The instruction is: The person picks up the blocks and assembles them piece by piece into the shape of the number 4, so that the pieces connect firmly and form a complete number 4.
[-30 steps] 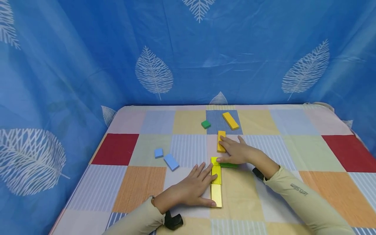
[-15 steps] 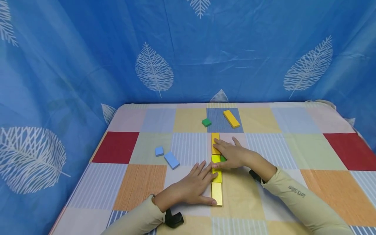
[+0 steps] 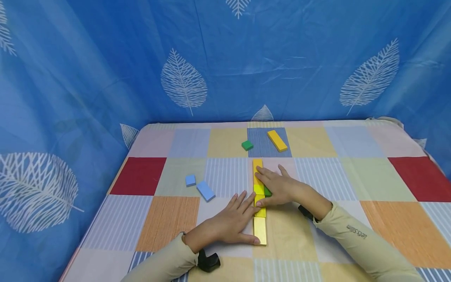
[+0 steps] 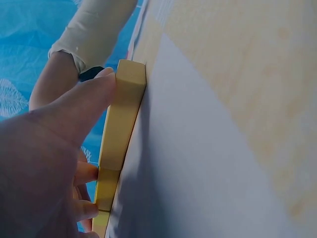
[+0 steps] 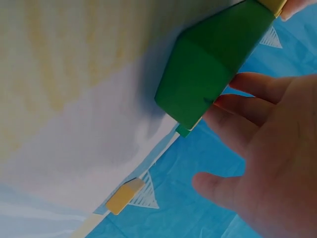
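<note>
Down the middle of the cloth runs a row of flat blocks: a pale gold block (image 3: 260,232) nearest, two bright yellow blocks beyond, and an orange-yellow block (image 3: 257,163) farthest. My left hand (image 3: 229,225) lies along the row's left side, fingers spread, with its thumb touching the gold block (image 4: 121,124). From the right, my right hand (image 3: 282,188) rests over the row, fingertips on the orange-yellow block and thumb at a bright yellow one. A green block (image 5: 213,64) stands against the row's right side, mostly hidden under that hand in the head view.
Two light blue blocks, a small one (image 3: 190,180) and a longer one (image 3: 206,191), lie left of the row. Toward the back are a small green block (image 3: 247,145) and a loose orange-yellow block (image 3: 277,141). A blue leaf-print curtain (image 3: 296,62) hangs behind the table.
My right hand has slid the orange-yellow block left into line with the yellow ones; it now meets the row's far end. My left hand has stayed in place.
</note>
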`<state>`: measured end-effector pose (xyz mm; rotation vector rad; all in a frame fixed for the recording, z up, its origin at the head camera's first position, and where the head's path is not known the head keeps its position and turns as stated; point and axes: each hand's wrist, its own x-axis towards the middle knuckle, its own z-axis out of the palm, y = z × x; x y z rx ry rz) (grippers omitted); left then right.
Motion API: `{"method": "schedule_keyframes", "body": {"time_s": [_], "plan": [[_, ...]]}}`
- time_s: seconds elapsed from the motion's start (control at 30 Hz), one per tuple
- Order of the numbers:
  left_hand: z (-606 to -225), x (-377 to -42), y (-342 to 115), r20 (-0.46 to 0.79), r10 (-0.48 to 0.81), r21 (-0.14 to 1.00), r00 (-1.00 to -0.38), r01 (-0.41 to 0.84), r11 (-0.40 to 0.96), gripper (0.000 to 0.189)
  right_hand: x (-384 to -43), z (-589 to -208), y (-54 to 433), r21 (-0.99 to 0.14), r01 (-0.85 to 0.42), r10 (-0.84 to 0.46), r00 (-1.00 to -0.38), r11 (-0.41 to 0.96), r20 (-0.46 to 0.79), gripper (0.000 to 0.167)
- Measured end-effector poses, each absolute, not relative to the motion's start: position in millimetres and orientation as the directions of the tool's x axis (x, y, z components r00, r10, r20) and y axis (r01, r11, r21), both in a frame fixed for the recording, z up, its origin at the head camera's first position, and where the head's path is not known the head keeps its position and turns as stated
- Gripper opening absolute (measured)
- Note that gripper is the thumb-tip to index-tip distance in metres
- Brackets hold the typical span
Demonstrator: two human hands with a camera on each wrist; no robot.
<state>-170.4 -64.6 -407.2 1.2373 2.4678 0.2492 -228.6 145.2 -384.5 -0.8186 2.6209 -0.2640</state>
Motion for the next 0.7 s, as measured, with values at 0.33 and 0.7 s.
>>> {"method": "schedule_keyframes", "body": {"time_s": [0.33, 0.7], "plan": [[-409, -168, -62, -0.242, 0.792, 0.304, -0.560, 0.732, 0.610, 0.083, -218, -386, 151, -0.309, -0.514, -0.596, -0.735, 0.800, -0.324, 0.111], [-410, -166, -60, -0.211, 0.795, 0.281, -0.568, 0.744, 0.606, 0.081, -192, -388, 143, -0.244, -0.533, -0.585, -0.756, 0.810, -0.294, 0.123]]}}
